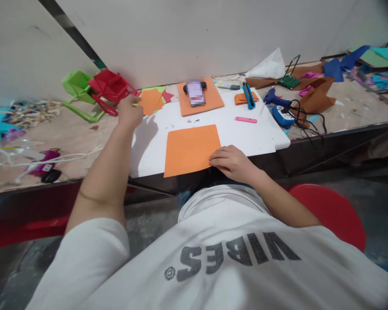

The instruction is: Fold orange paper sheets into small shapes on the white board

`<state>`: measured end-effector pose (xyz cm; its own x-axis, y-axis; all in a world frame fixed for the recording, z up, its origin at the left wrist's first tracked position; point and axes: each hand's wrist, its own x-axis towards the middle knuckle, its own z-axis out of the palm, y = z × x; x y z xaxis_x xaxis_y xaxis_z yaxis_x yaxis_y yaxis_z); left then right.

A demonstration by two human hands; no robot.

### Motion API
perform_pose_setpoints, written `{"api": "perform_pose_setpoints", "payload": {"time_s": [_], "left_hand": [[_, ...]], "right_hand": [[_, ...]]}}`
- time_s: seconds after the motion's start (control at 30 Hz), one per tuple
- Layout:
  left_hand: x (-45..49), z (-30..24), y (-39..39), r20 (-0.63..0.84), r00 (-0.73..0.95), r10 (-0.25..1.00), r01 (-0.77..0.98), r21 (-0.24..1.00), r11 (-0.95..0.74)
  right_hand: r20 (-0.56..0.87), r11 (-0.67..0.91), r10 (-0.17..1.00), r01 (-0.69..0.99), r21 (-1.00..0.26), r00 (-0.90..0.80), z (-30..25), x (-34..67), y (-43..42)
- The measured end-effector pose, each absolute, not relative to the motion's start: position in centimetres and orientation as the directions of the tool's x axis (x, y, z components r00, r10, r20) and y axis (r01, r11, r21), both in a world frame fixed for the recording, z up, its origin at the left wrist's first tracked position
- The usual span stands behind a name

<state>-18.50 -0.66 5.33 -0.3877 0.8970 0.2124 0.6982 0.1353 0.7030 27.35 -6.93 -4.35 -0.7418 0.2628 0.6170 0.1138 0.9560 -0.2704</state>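
My right hand has its fingers closed on the lower right corner of a square orange sheet, which lies flat at the front edge of a white board. My left hand is stretched out to the far left of the board, its fingers curled. It is beside orange cut pieces, with green and pink ones showing under them. What the left fingertips hold, if anything, is hidden. Just beyond that hand stands a small red chair-shaped piece, and a green one is next to it.
Farther back lies a thick orange slab with a phone-like, blurred-out object on it. To the right are a pink cutter, a blue stapler and a blue glue gun with a black cord. A purple tool lies left.
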Motion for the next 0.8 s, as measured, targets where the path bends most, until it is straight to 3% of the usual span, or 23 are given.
{"api": "perform_pose_setpoints", "payload": {"time_s": [0.1,0.2,0.27,0.4,0.5,0.6,0.7,0.8], "left_hand": [[-15.5,5.4,-7.7,0.054,-0.311,0.949,0.708,0.680,0.193],[-12.7,4.3,-17.0,-0.136,0.052,0.989,0.629,0.774,0.074],[-11.1,2.9,-22.2,-0.147,0.146,0.978,0.531,0.846,0.047],[-8.3,0.0,-25.8,-0.084,-0.002,0.996,0.538,0.840,0.072],[-6.8,-1.1,-24.9,-0.067,0.029,0.997,0.535,0.844,0.041],[-5.5,-0.8,-24.2,0.029,0.015,0.999,0.663,0.748,-0.032],[-4.1,0.5,-24.0,0.276,-0.045,0.960,0.761,0.632,-0.146],[-3.3,1.8,-22.5,0.424,-0.025,0.906,0.676,0.675,-0.297]], "right_hand": [[0.695,0.960,0.266,0.121,-0.251,-0.668,-4.5,27.4,-7.1],[0.796,0.972,0.228,0.080,-0.222,-0.561,-4.2,27.8,-7.4],[0.846,0.979,0.187,0.023,-0.203,-0.500,-3.9,28.3,-7.7],[0.871,0.977,0.164,-0.048,-0.209,-0.463,-3.5,29.3,-8.4],[0.861,0.960,0.220,-0.054,-0.274,-0.458,-3.1,30.1,-9.3],[0.880,0.948,0.257,-0.072,-0.310,-0.398,-1.8,31.0,-10.7],[0.852,0.919,0.376,0.026,-0.394,-0.363,1.0,31.7,-11.8],[0.761,0.824,0.563,0.157,-0.544,-0.322,4.8,31.6,-10.7]]}}
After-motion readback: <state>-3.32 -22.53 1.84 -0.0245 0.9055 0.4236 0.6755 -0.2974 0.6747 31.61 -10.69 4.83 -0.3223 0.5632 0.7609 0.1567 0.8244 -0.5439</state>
